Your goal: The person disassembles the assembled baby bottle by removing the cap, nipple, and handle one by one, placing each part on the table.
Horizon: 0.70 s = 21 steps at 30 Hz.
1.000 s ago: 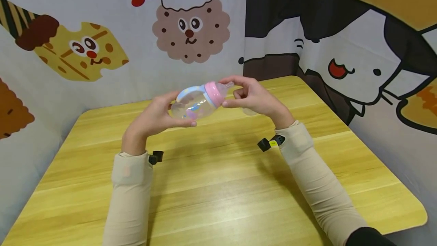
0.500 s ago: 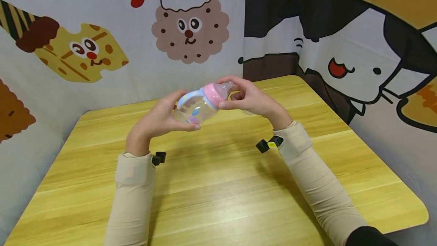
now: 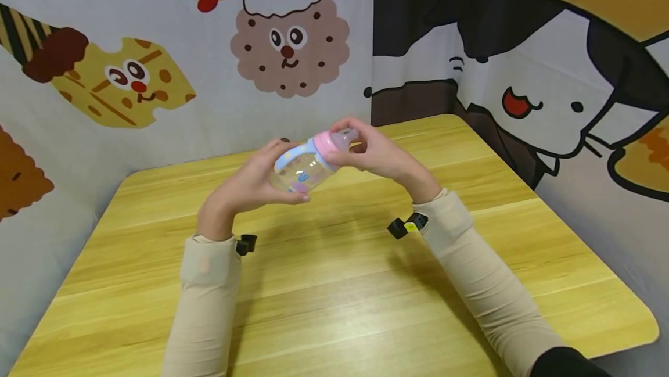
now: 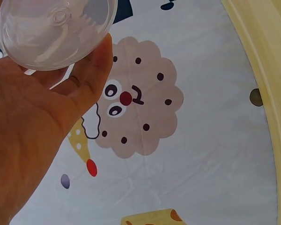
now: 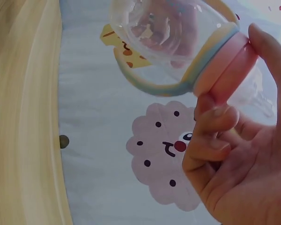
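A clear baby bottle [image 3: 303,178] with blue and purple prints is held tilted above the table, its teat [image 3: 344,138] pointing up to the right. My left hand [image 3: 245,182] grips the bottle's body from the left, thumb along the near side. In the left wrist view the round base [image 4: 56,33] faces the camera. My right hand [image 3: 378,153] pinches the pink collar [image 5: 227,68] between thumb and fingers. A pale blue handle with yellow patches [image 5: 152,86] loops from below the collar. The bottle's left end is partly hidden by my left hand.
The yellow wood-grain table [image 3: 324,307] has rounded corners. Behind it hangs a white curtain [image 3: 209,110] with cartoon cheese and a biscuit; a cow-print curtain [image 3: 549,75] runs along the right. Small black wrist cameras jut from both cuffs.
My left hand and the bottle have moved slightly right and down. My right hand has shifted a little left, its thumb now further over the pink collar. A clear rounded edge behind it is now hidden.
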Available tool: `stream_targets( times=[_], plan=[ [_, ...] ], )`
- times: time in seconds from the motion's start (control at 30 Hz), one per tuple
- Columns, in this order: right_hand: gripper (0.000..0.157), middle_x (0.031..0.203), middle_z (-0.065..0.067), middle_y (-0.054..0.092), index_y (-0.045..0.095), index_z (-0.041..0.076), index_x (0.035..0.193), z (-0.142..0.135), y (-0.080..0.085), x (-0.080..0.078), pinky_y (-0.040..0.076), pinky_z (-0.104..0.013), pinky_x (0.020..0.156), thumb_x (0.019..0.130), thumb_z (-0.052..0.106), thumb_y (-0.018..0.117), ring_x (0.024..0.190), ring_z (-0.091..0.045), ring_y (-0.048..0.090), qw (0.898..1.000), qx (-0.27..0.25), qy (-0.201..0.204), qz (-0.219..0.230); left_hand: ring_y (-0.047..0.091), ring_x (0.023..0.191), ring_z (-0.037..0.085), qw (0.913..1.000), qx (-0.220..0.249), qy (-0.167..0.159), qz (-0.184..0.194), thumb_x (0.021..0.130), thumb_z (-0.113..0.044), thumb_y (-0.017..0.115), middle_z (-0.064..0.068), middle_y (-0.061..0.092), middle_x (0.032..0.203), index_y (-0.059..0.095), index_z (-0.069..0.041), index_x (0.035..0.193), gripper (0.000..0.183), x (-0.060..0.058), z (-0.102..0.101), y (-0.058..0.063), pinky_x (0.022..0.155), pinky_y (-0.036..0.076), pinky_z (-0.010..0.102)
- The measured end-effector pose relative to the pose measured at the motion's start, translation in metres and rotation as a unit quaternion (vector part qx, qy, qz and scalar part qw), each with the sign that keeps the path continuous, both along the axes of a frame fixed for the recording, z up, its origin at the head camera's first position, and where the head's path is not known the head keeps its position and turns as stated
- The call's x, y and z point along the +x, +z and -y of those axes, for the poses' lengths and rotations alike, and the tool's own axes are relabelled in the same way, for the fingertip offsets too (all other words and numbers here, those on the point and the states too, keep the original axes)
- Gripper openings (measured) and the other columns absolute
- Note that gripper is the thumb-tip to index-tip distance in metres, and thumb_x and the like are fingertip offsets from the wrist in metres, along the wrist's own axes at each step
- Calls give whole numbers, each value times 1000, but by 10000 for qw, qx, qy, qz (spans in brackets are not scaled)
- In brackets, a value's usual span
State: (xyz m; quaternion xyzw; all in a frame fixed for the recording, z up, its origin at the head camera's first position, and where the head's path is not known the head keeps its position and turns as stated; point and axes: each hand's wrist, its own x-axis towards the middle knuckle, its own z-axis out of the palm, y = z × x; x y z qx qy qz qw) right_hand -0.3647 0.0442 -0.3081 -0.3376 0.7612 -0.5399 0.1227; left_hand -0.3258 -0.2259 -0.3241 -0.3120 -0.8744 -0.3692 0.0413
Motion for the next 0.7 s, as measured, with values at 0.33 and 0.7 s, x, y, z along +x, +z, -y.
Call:
stream_targets(
  times=[0.33, 0.7],
  plan=[
    [39, 77, -3, 46, 59, 17, 108, 0, -12, -14, 30, -27, 50, 87, 50, 68, 59, -16, 36, 9982, 207, -538, 140, 51, 97, 18, 9997, -146, -73, -154, 71, -36, 87, -1, 50, 106, 50, -21, 135, 75, 2, -9, 2, 80, 51, 36],
    [54, 74, -13, 58, 61, 9, 96, 0, -14, -11, 33, -25, 49, 84, 61, 65, 55, -18, 41, 9968, 184, -670, 387, 52, 95, 15, 9993, -173, -114, -320, 73, -42, 85, -2, 51, 107, 49, -25, 136, 75, 1, -9, -4, 79, 51, 35]
  ],
)
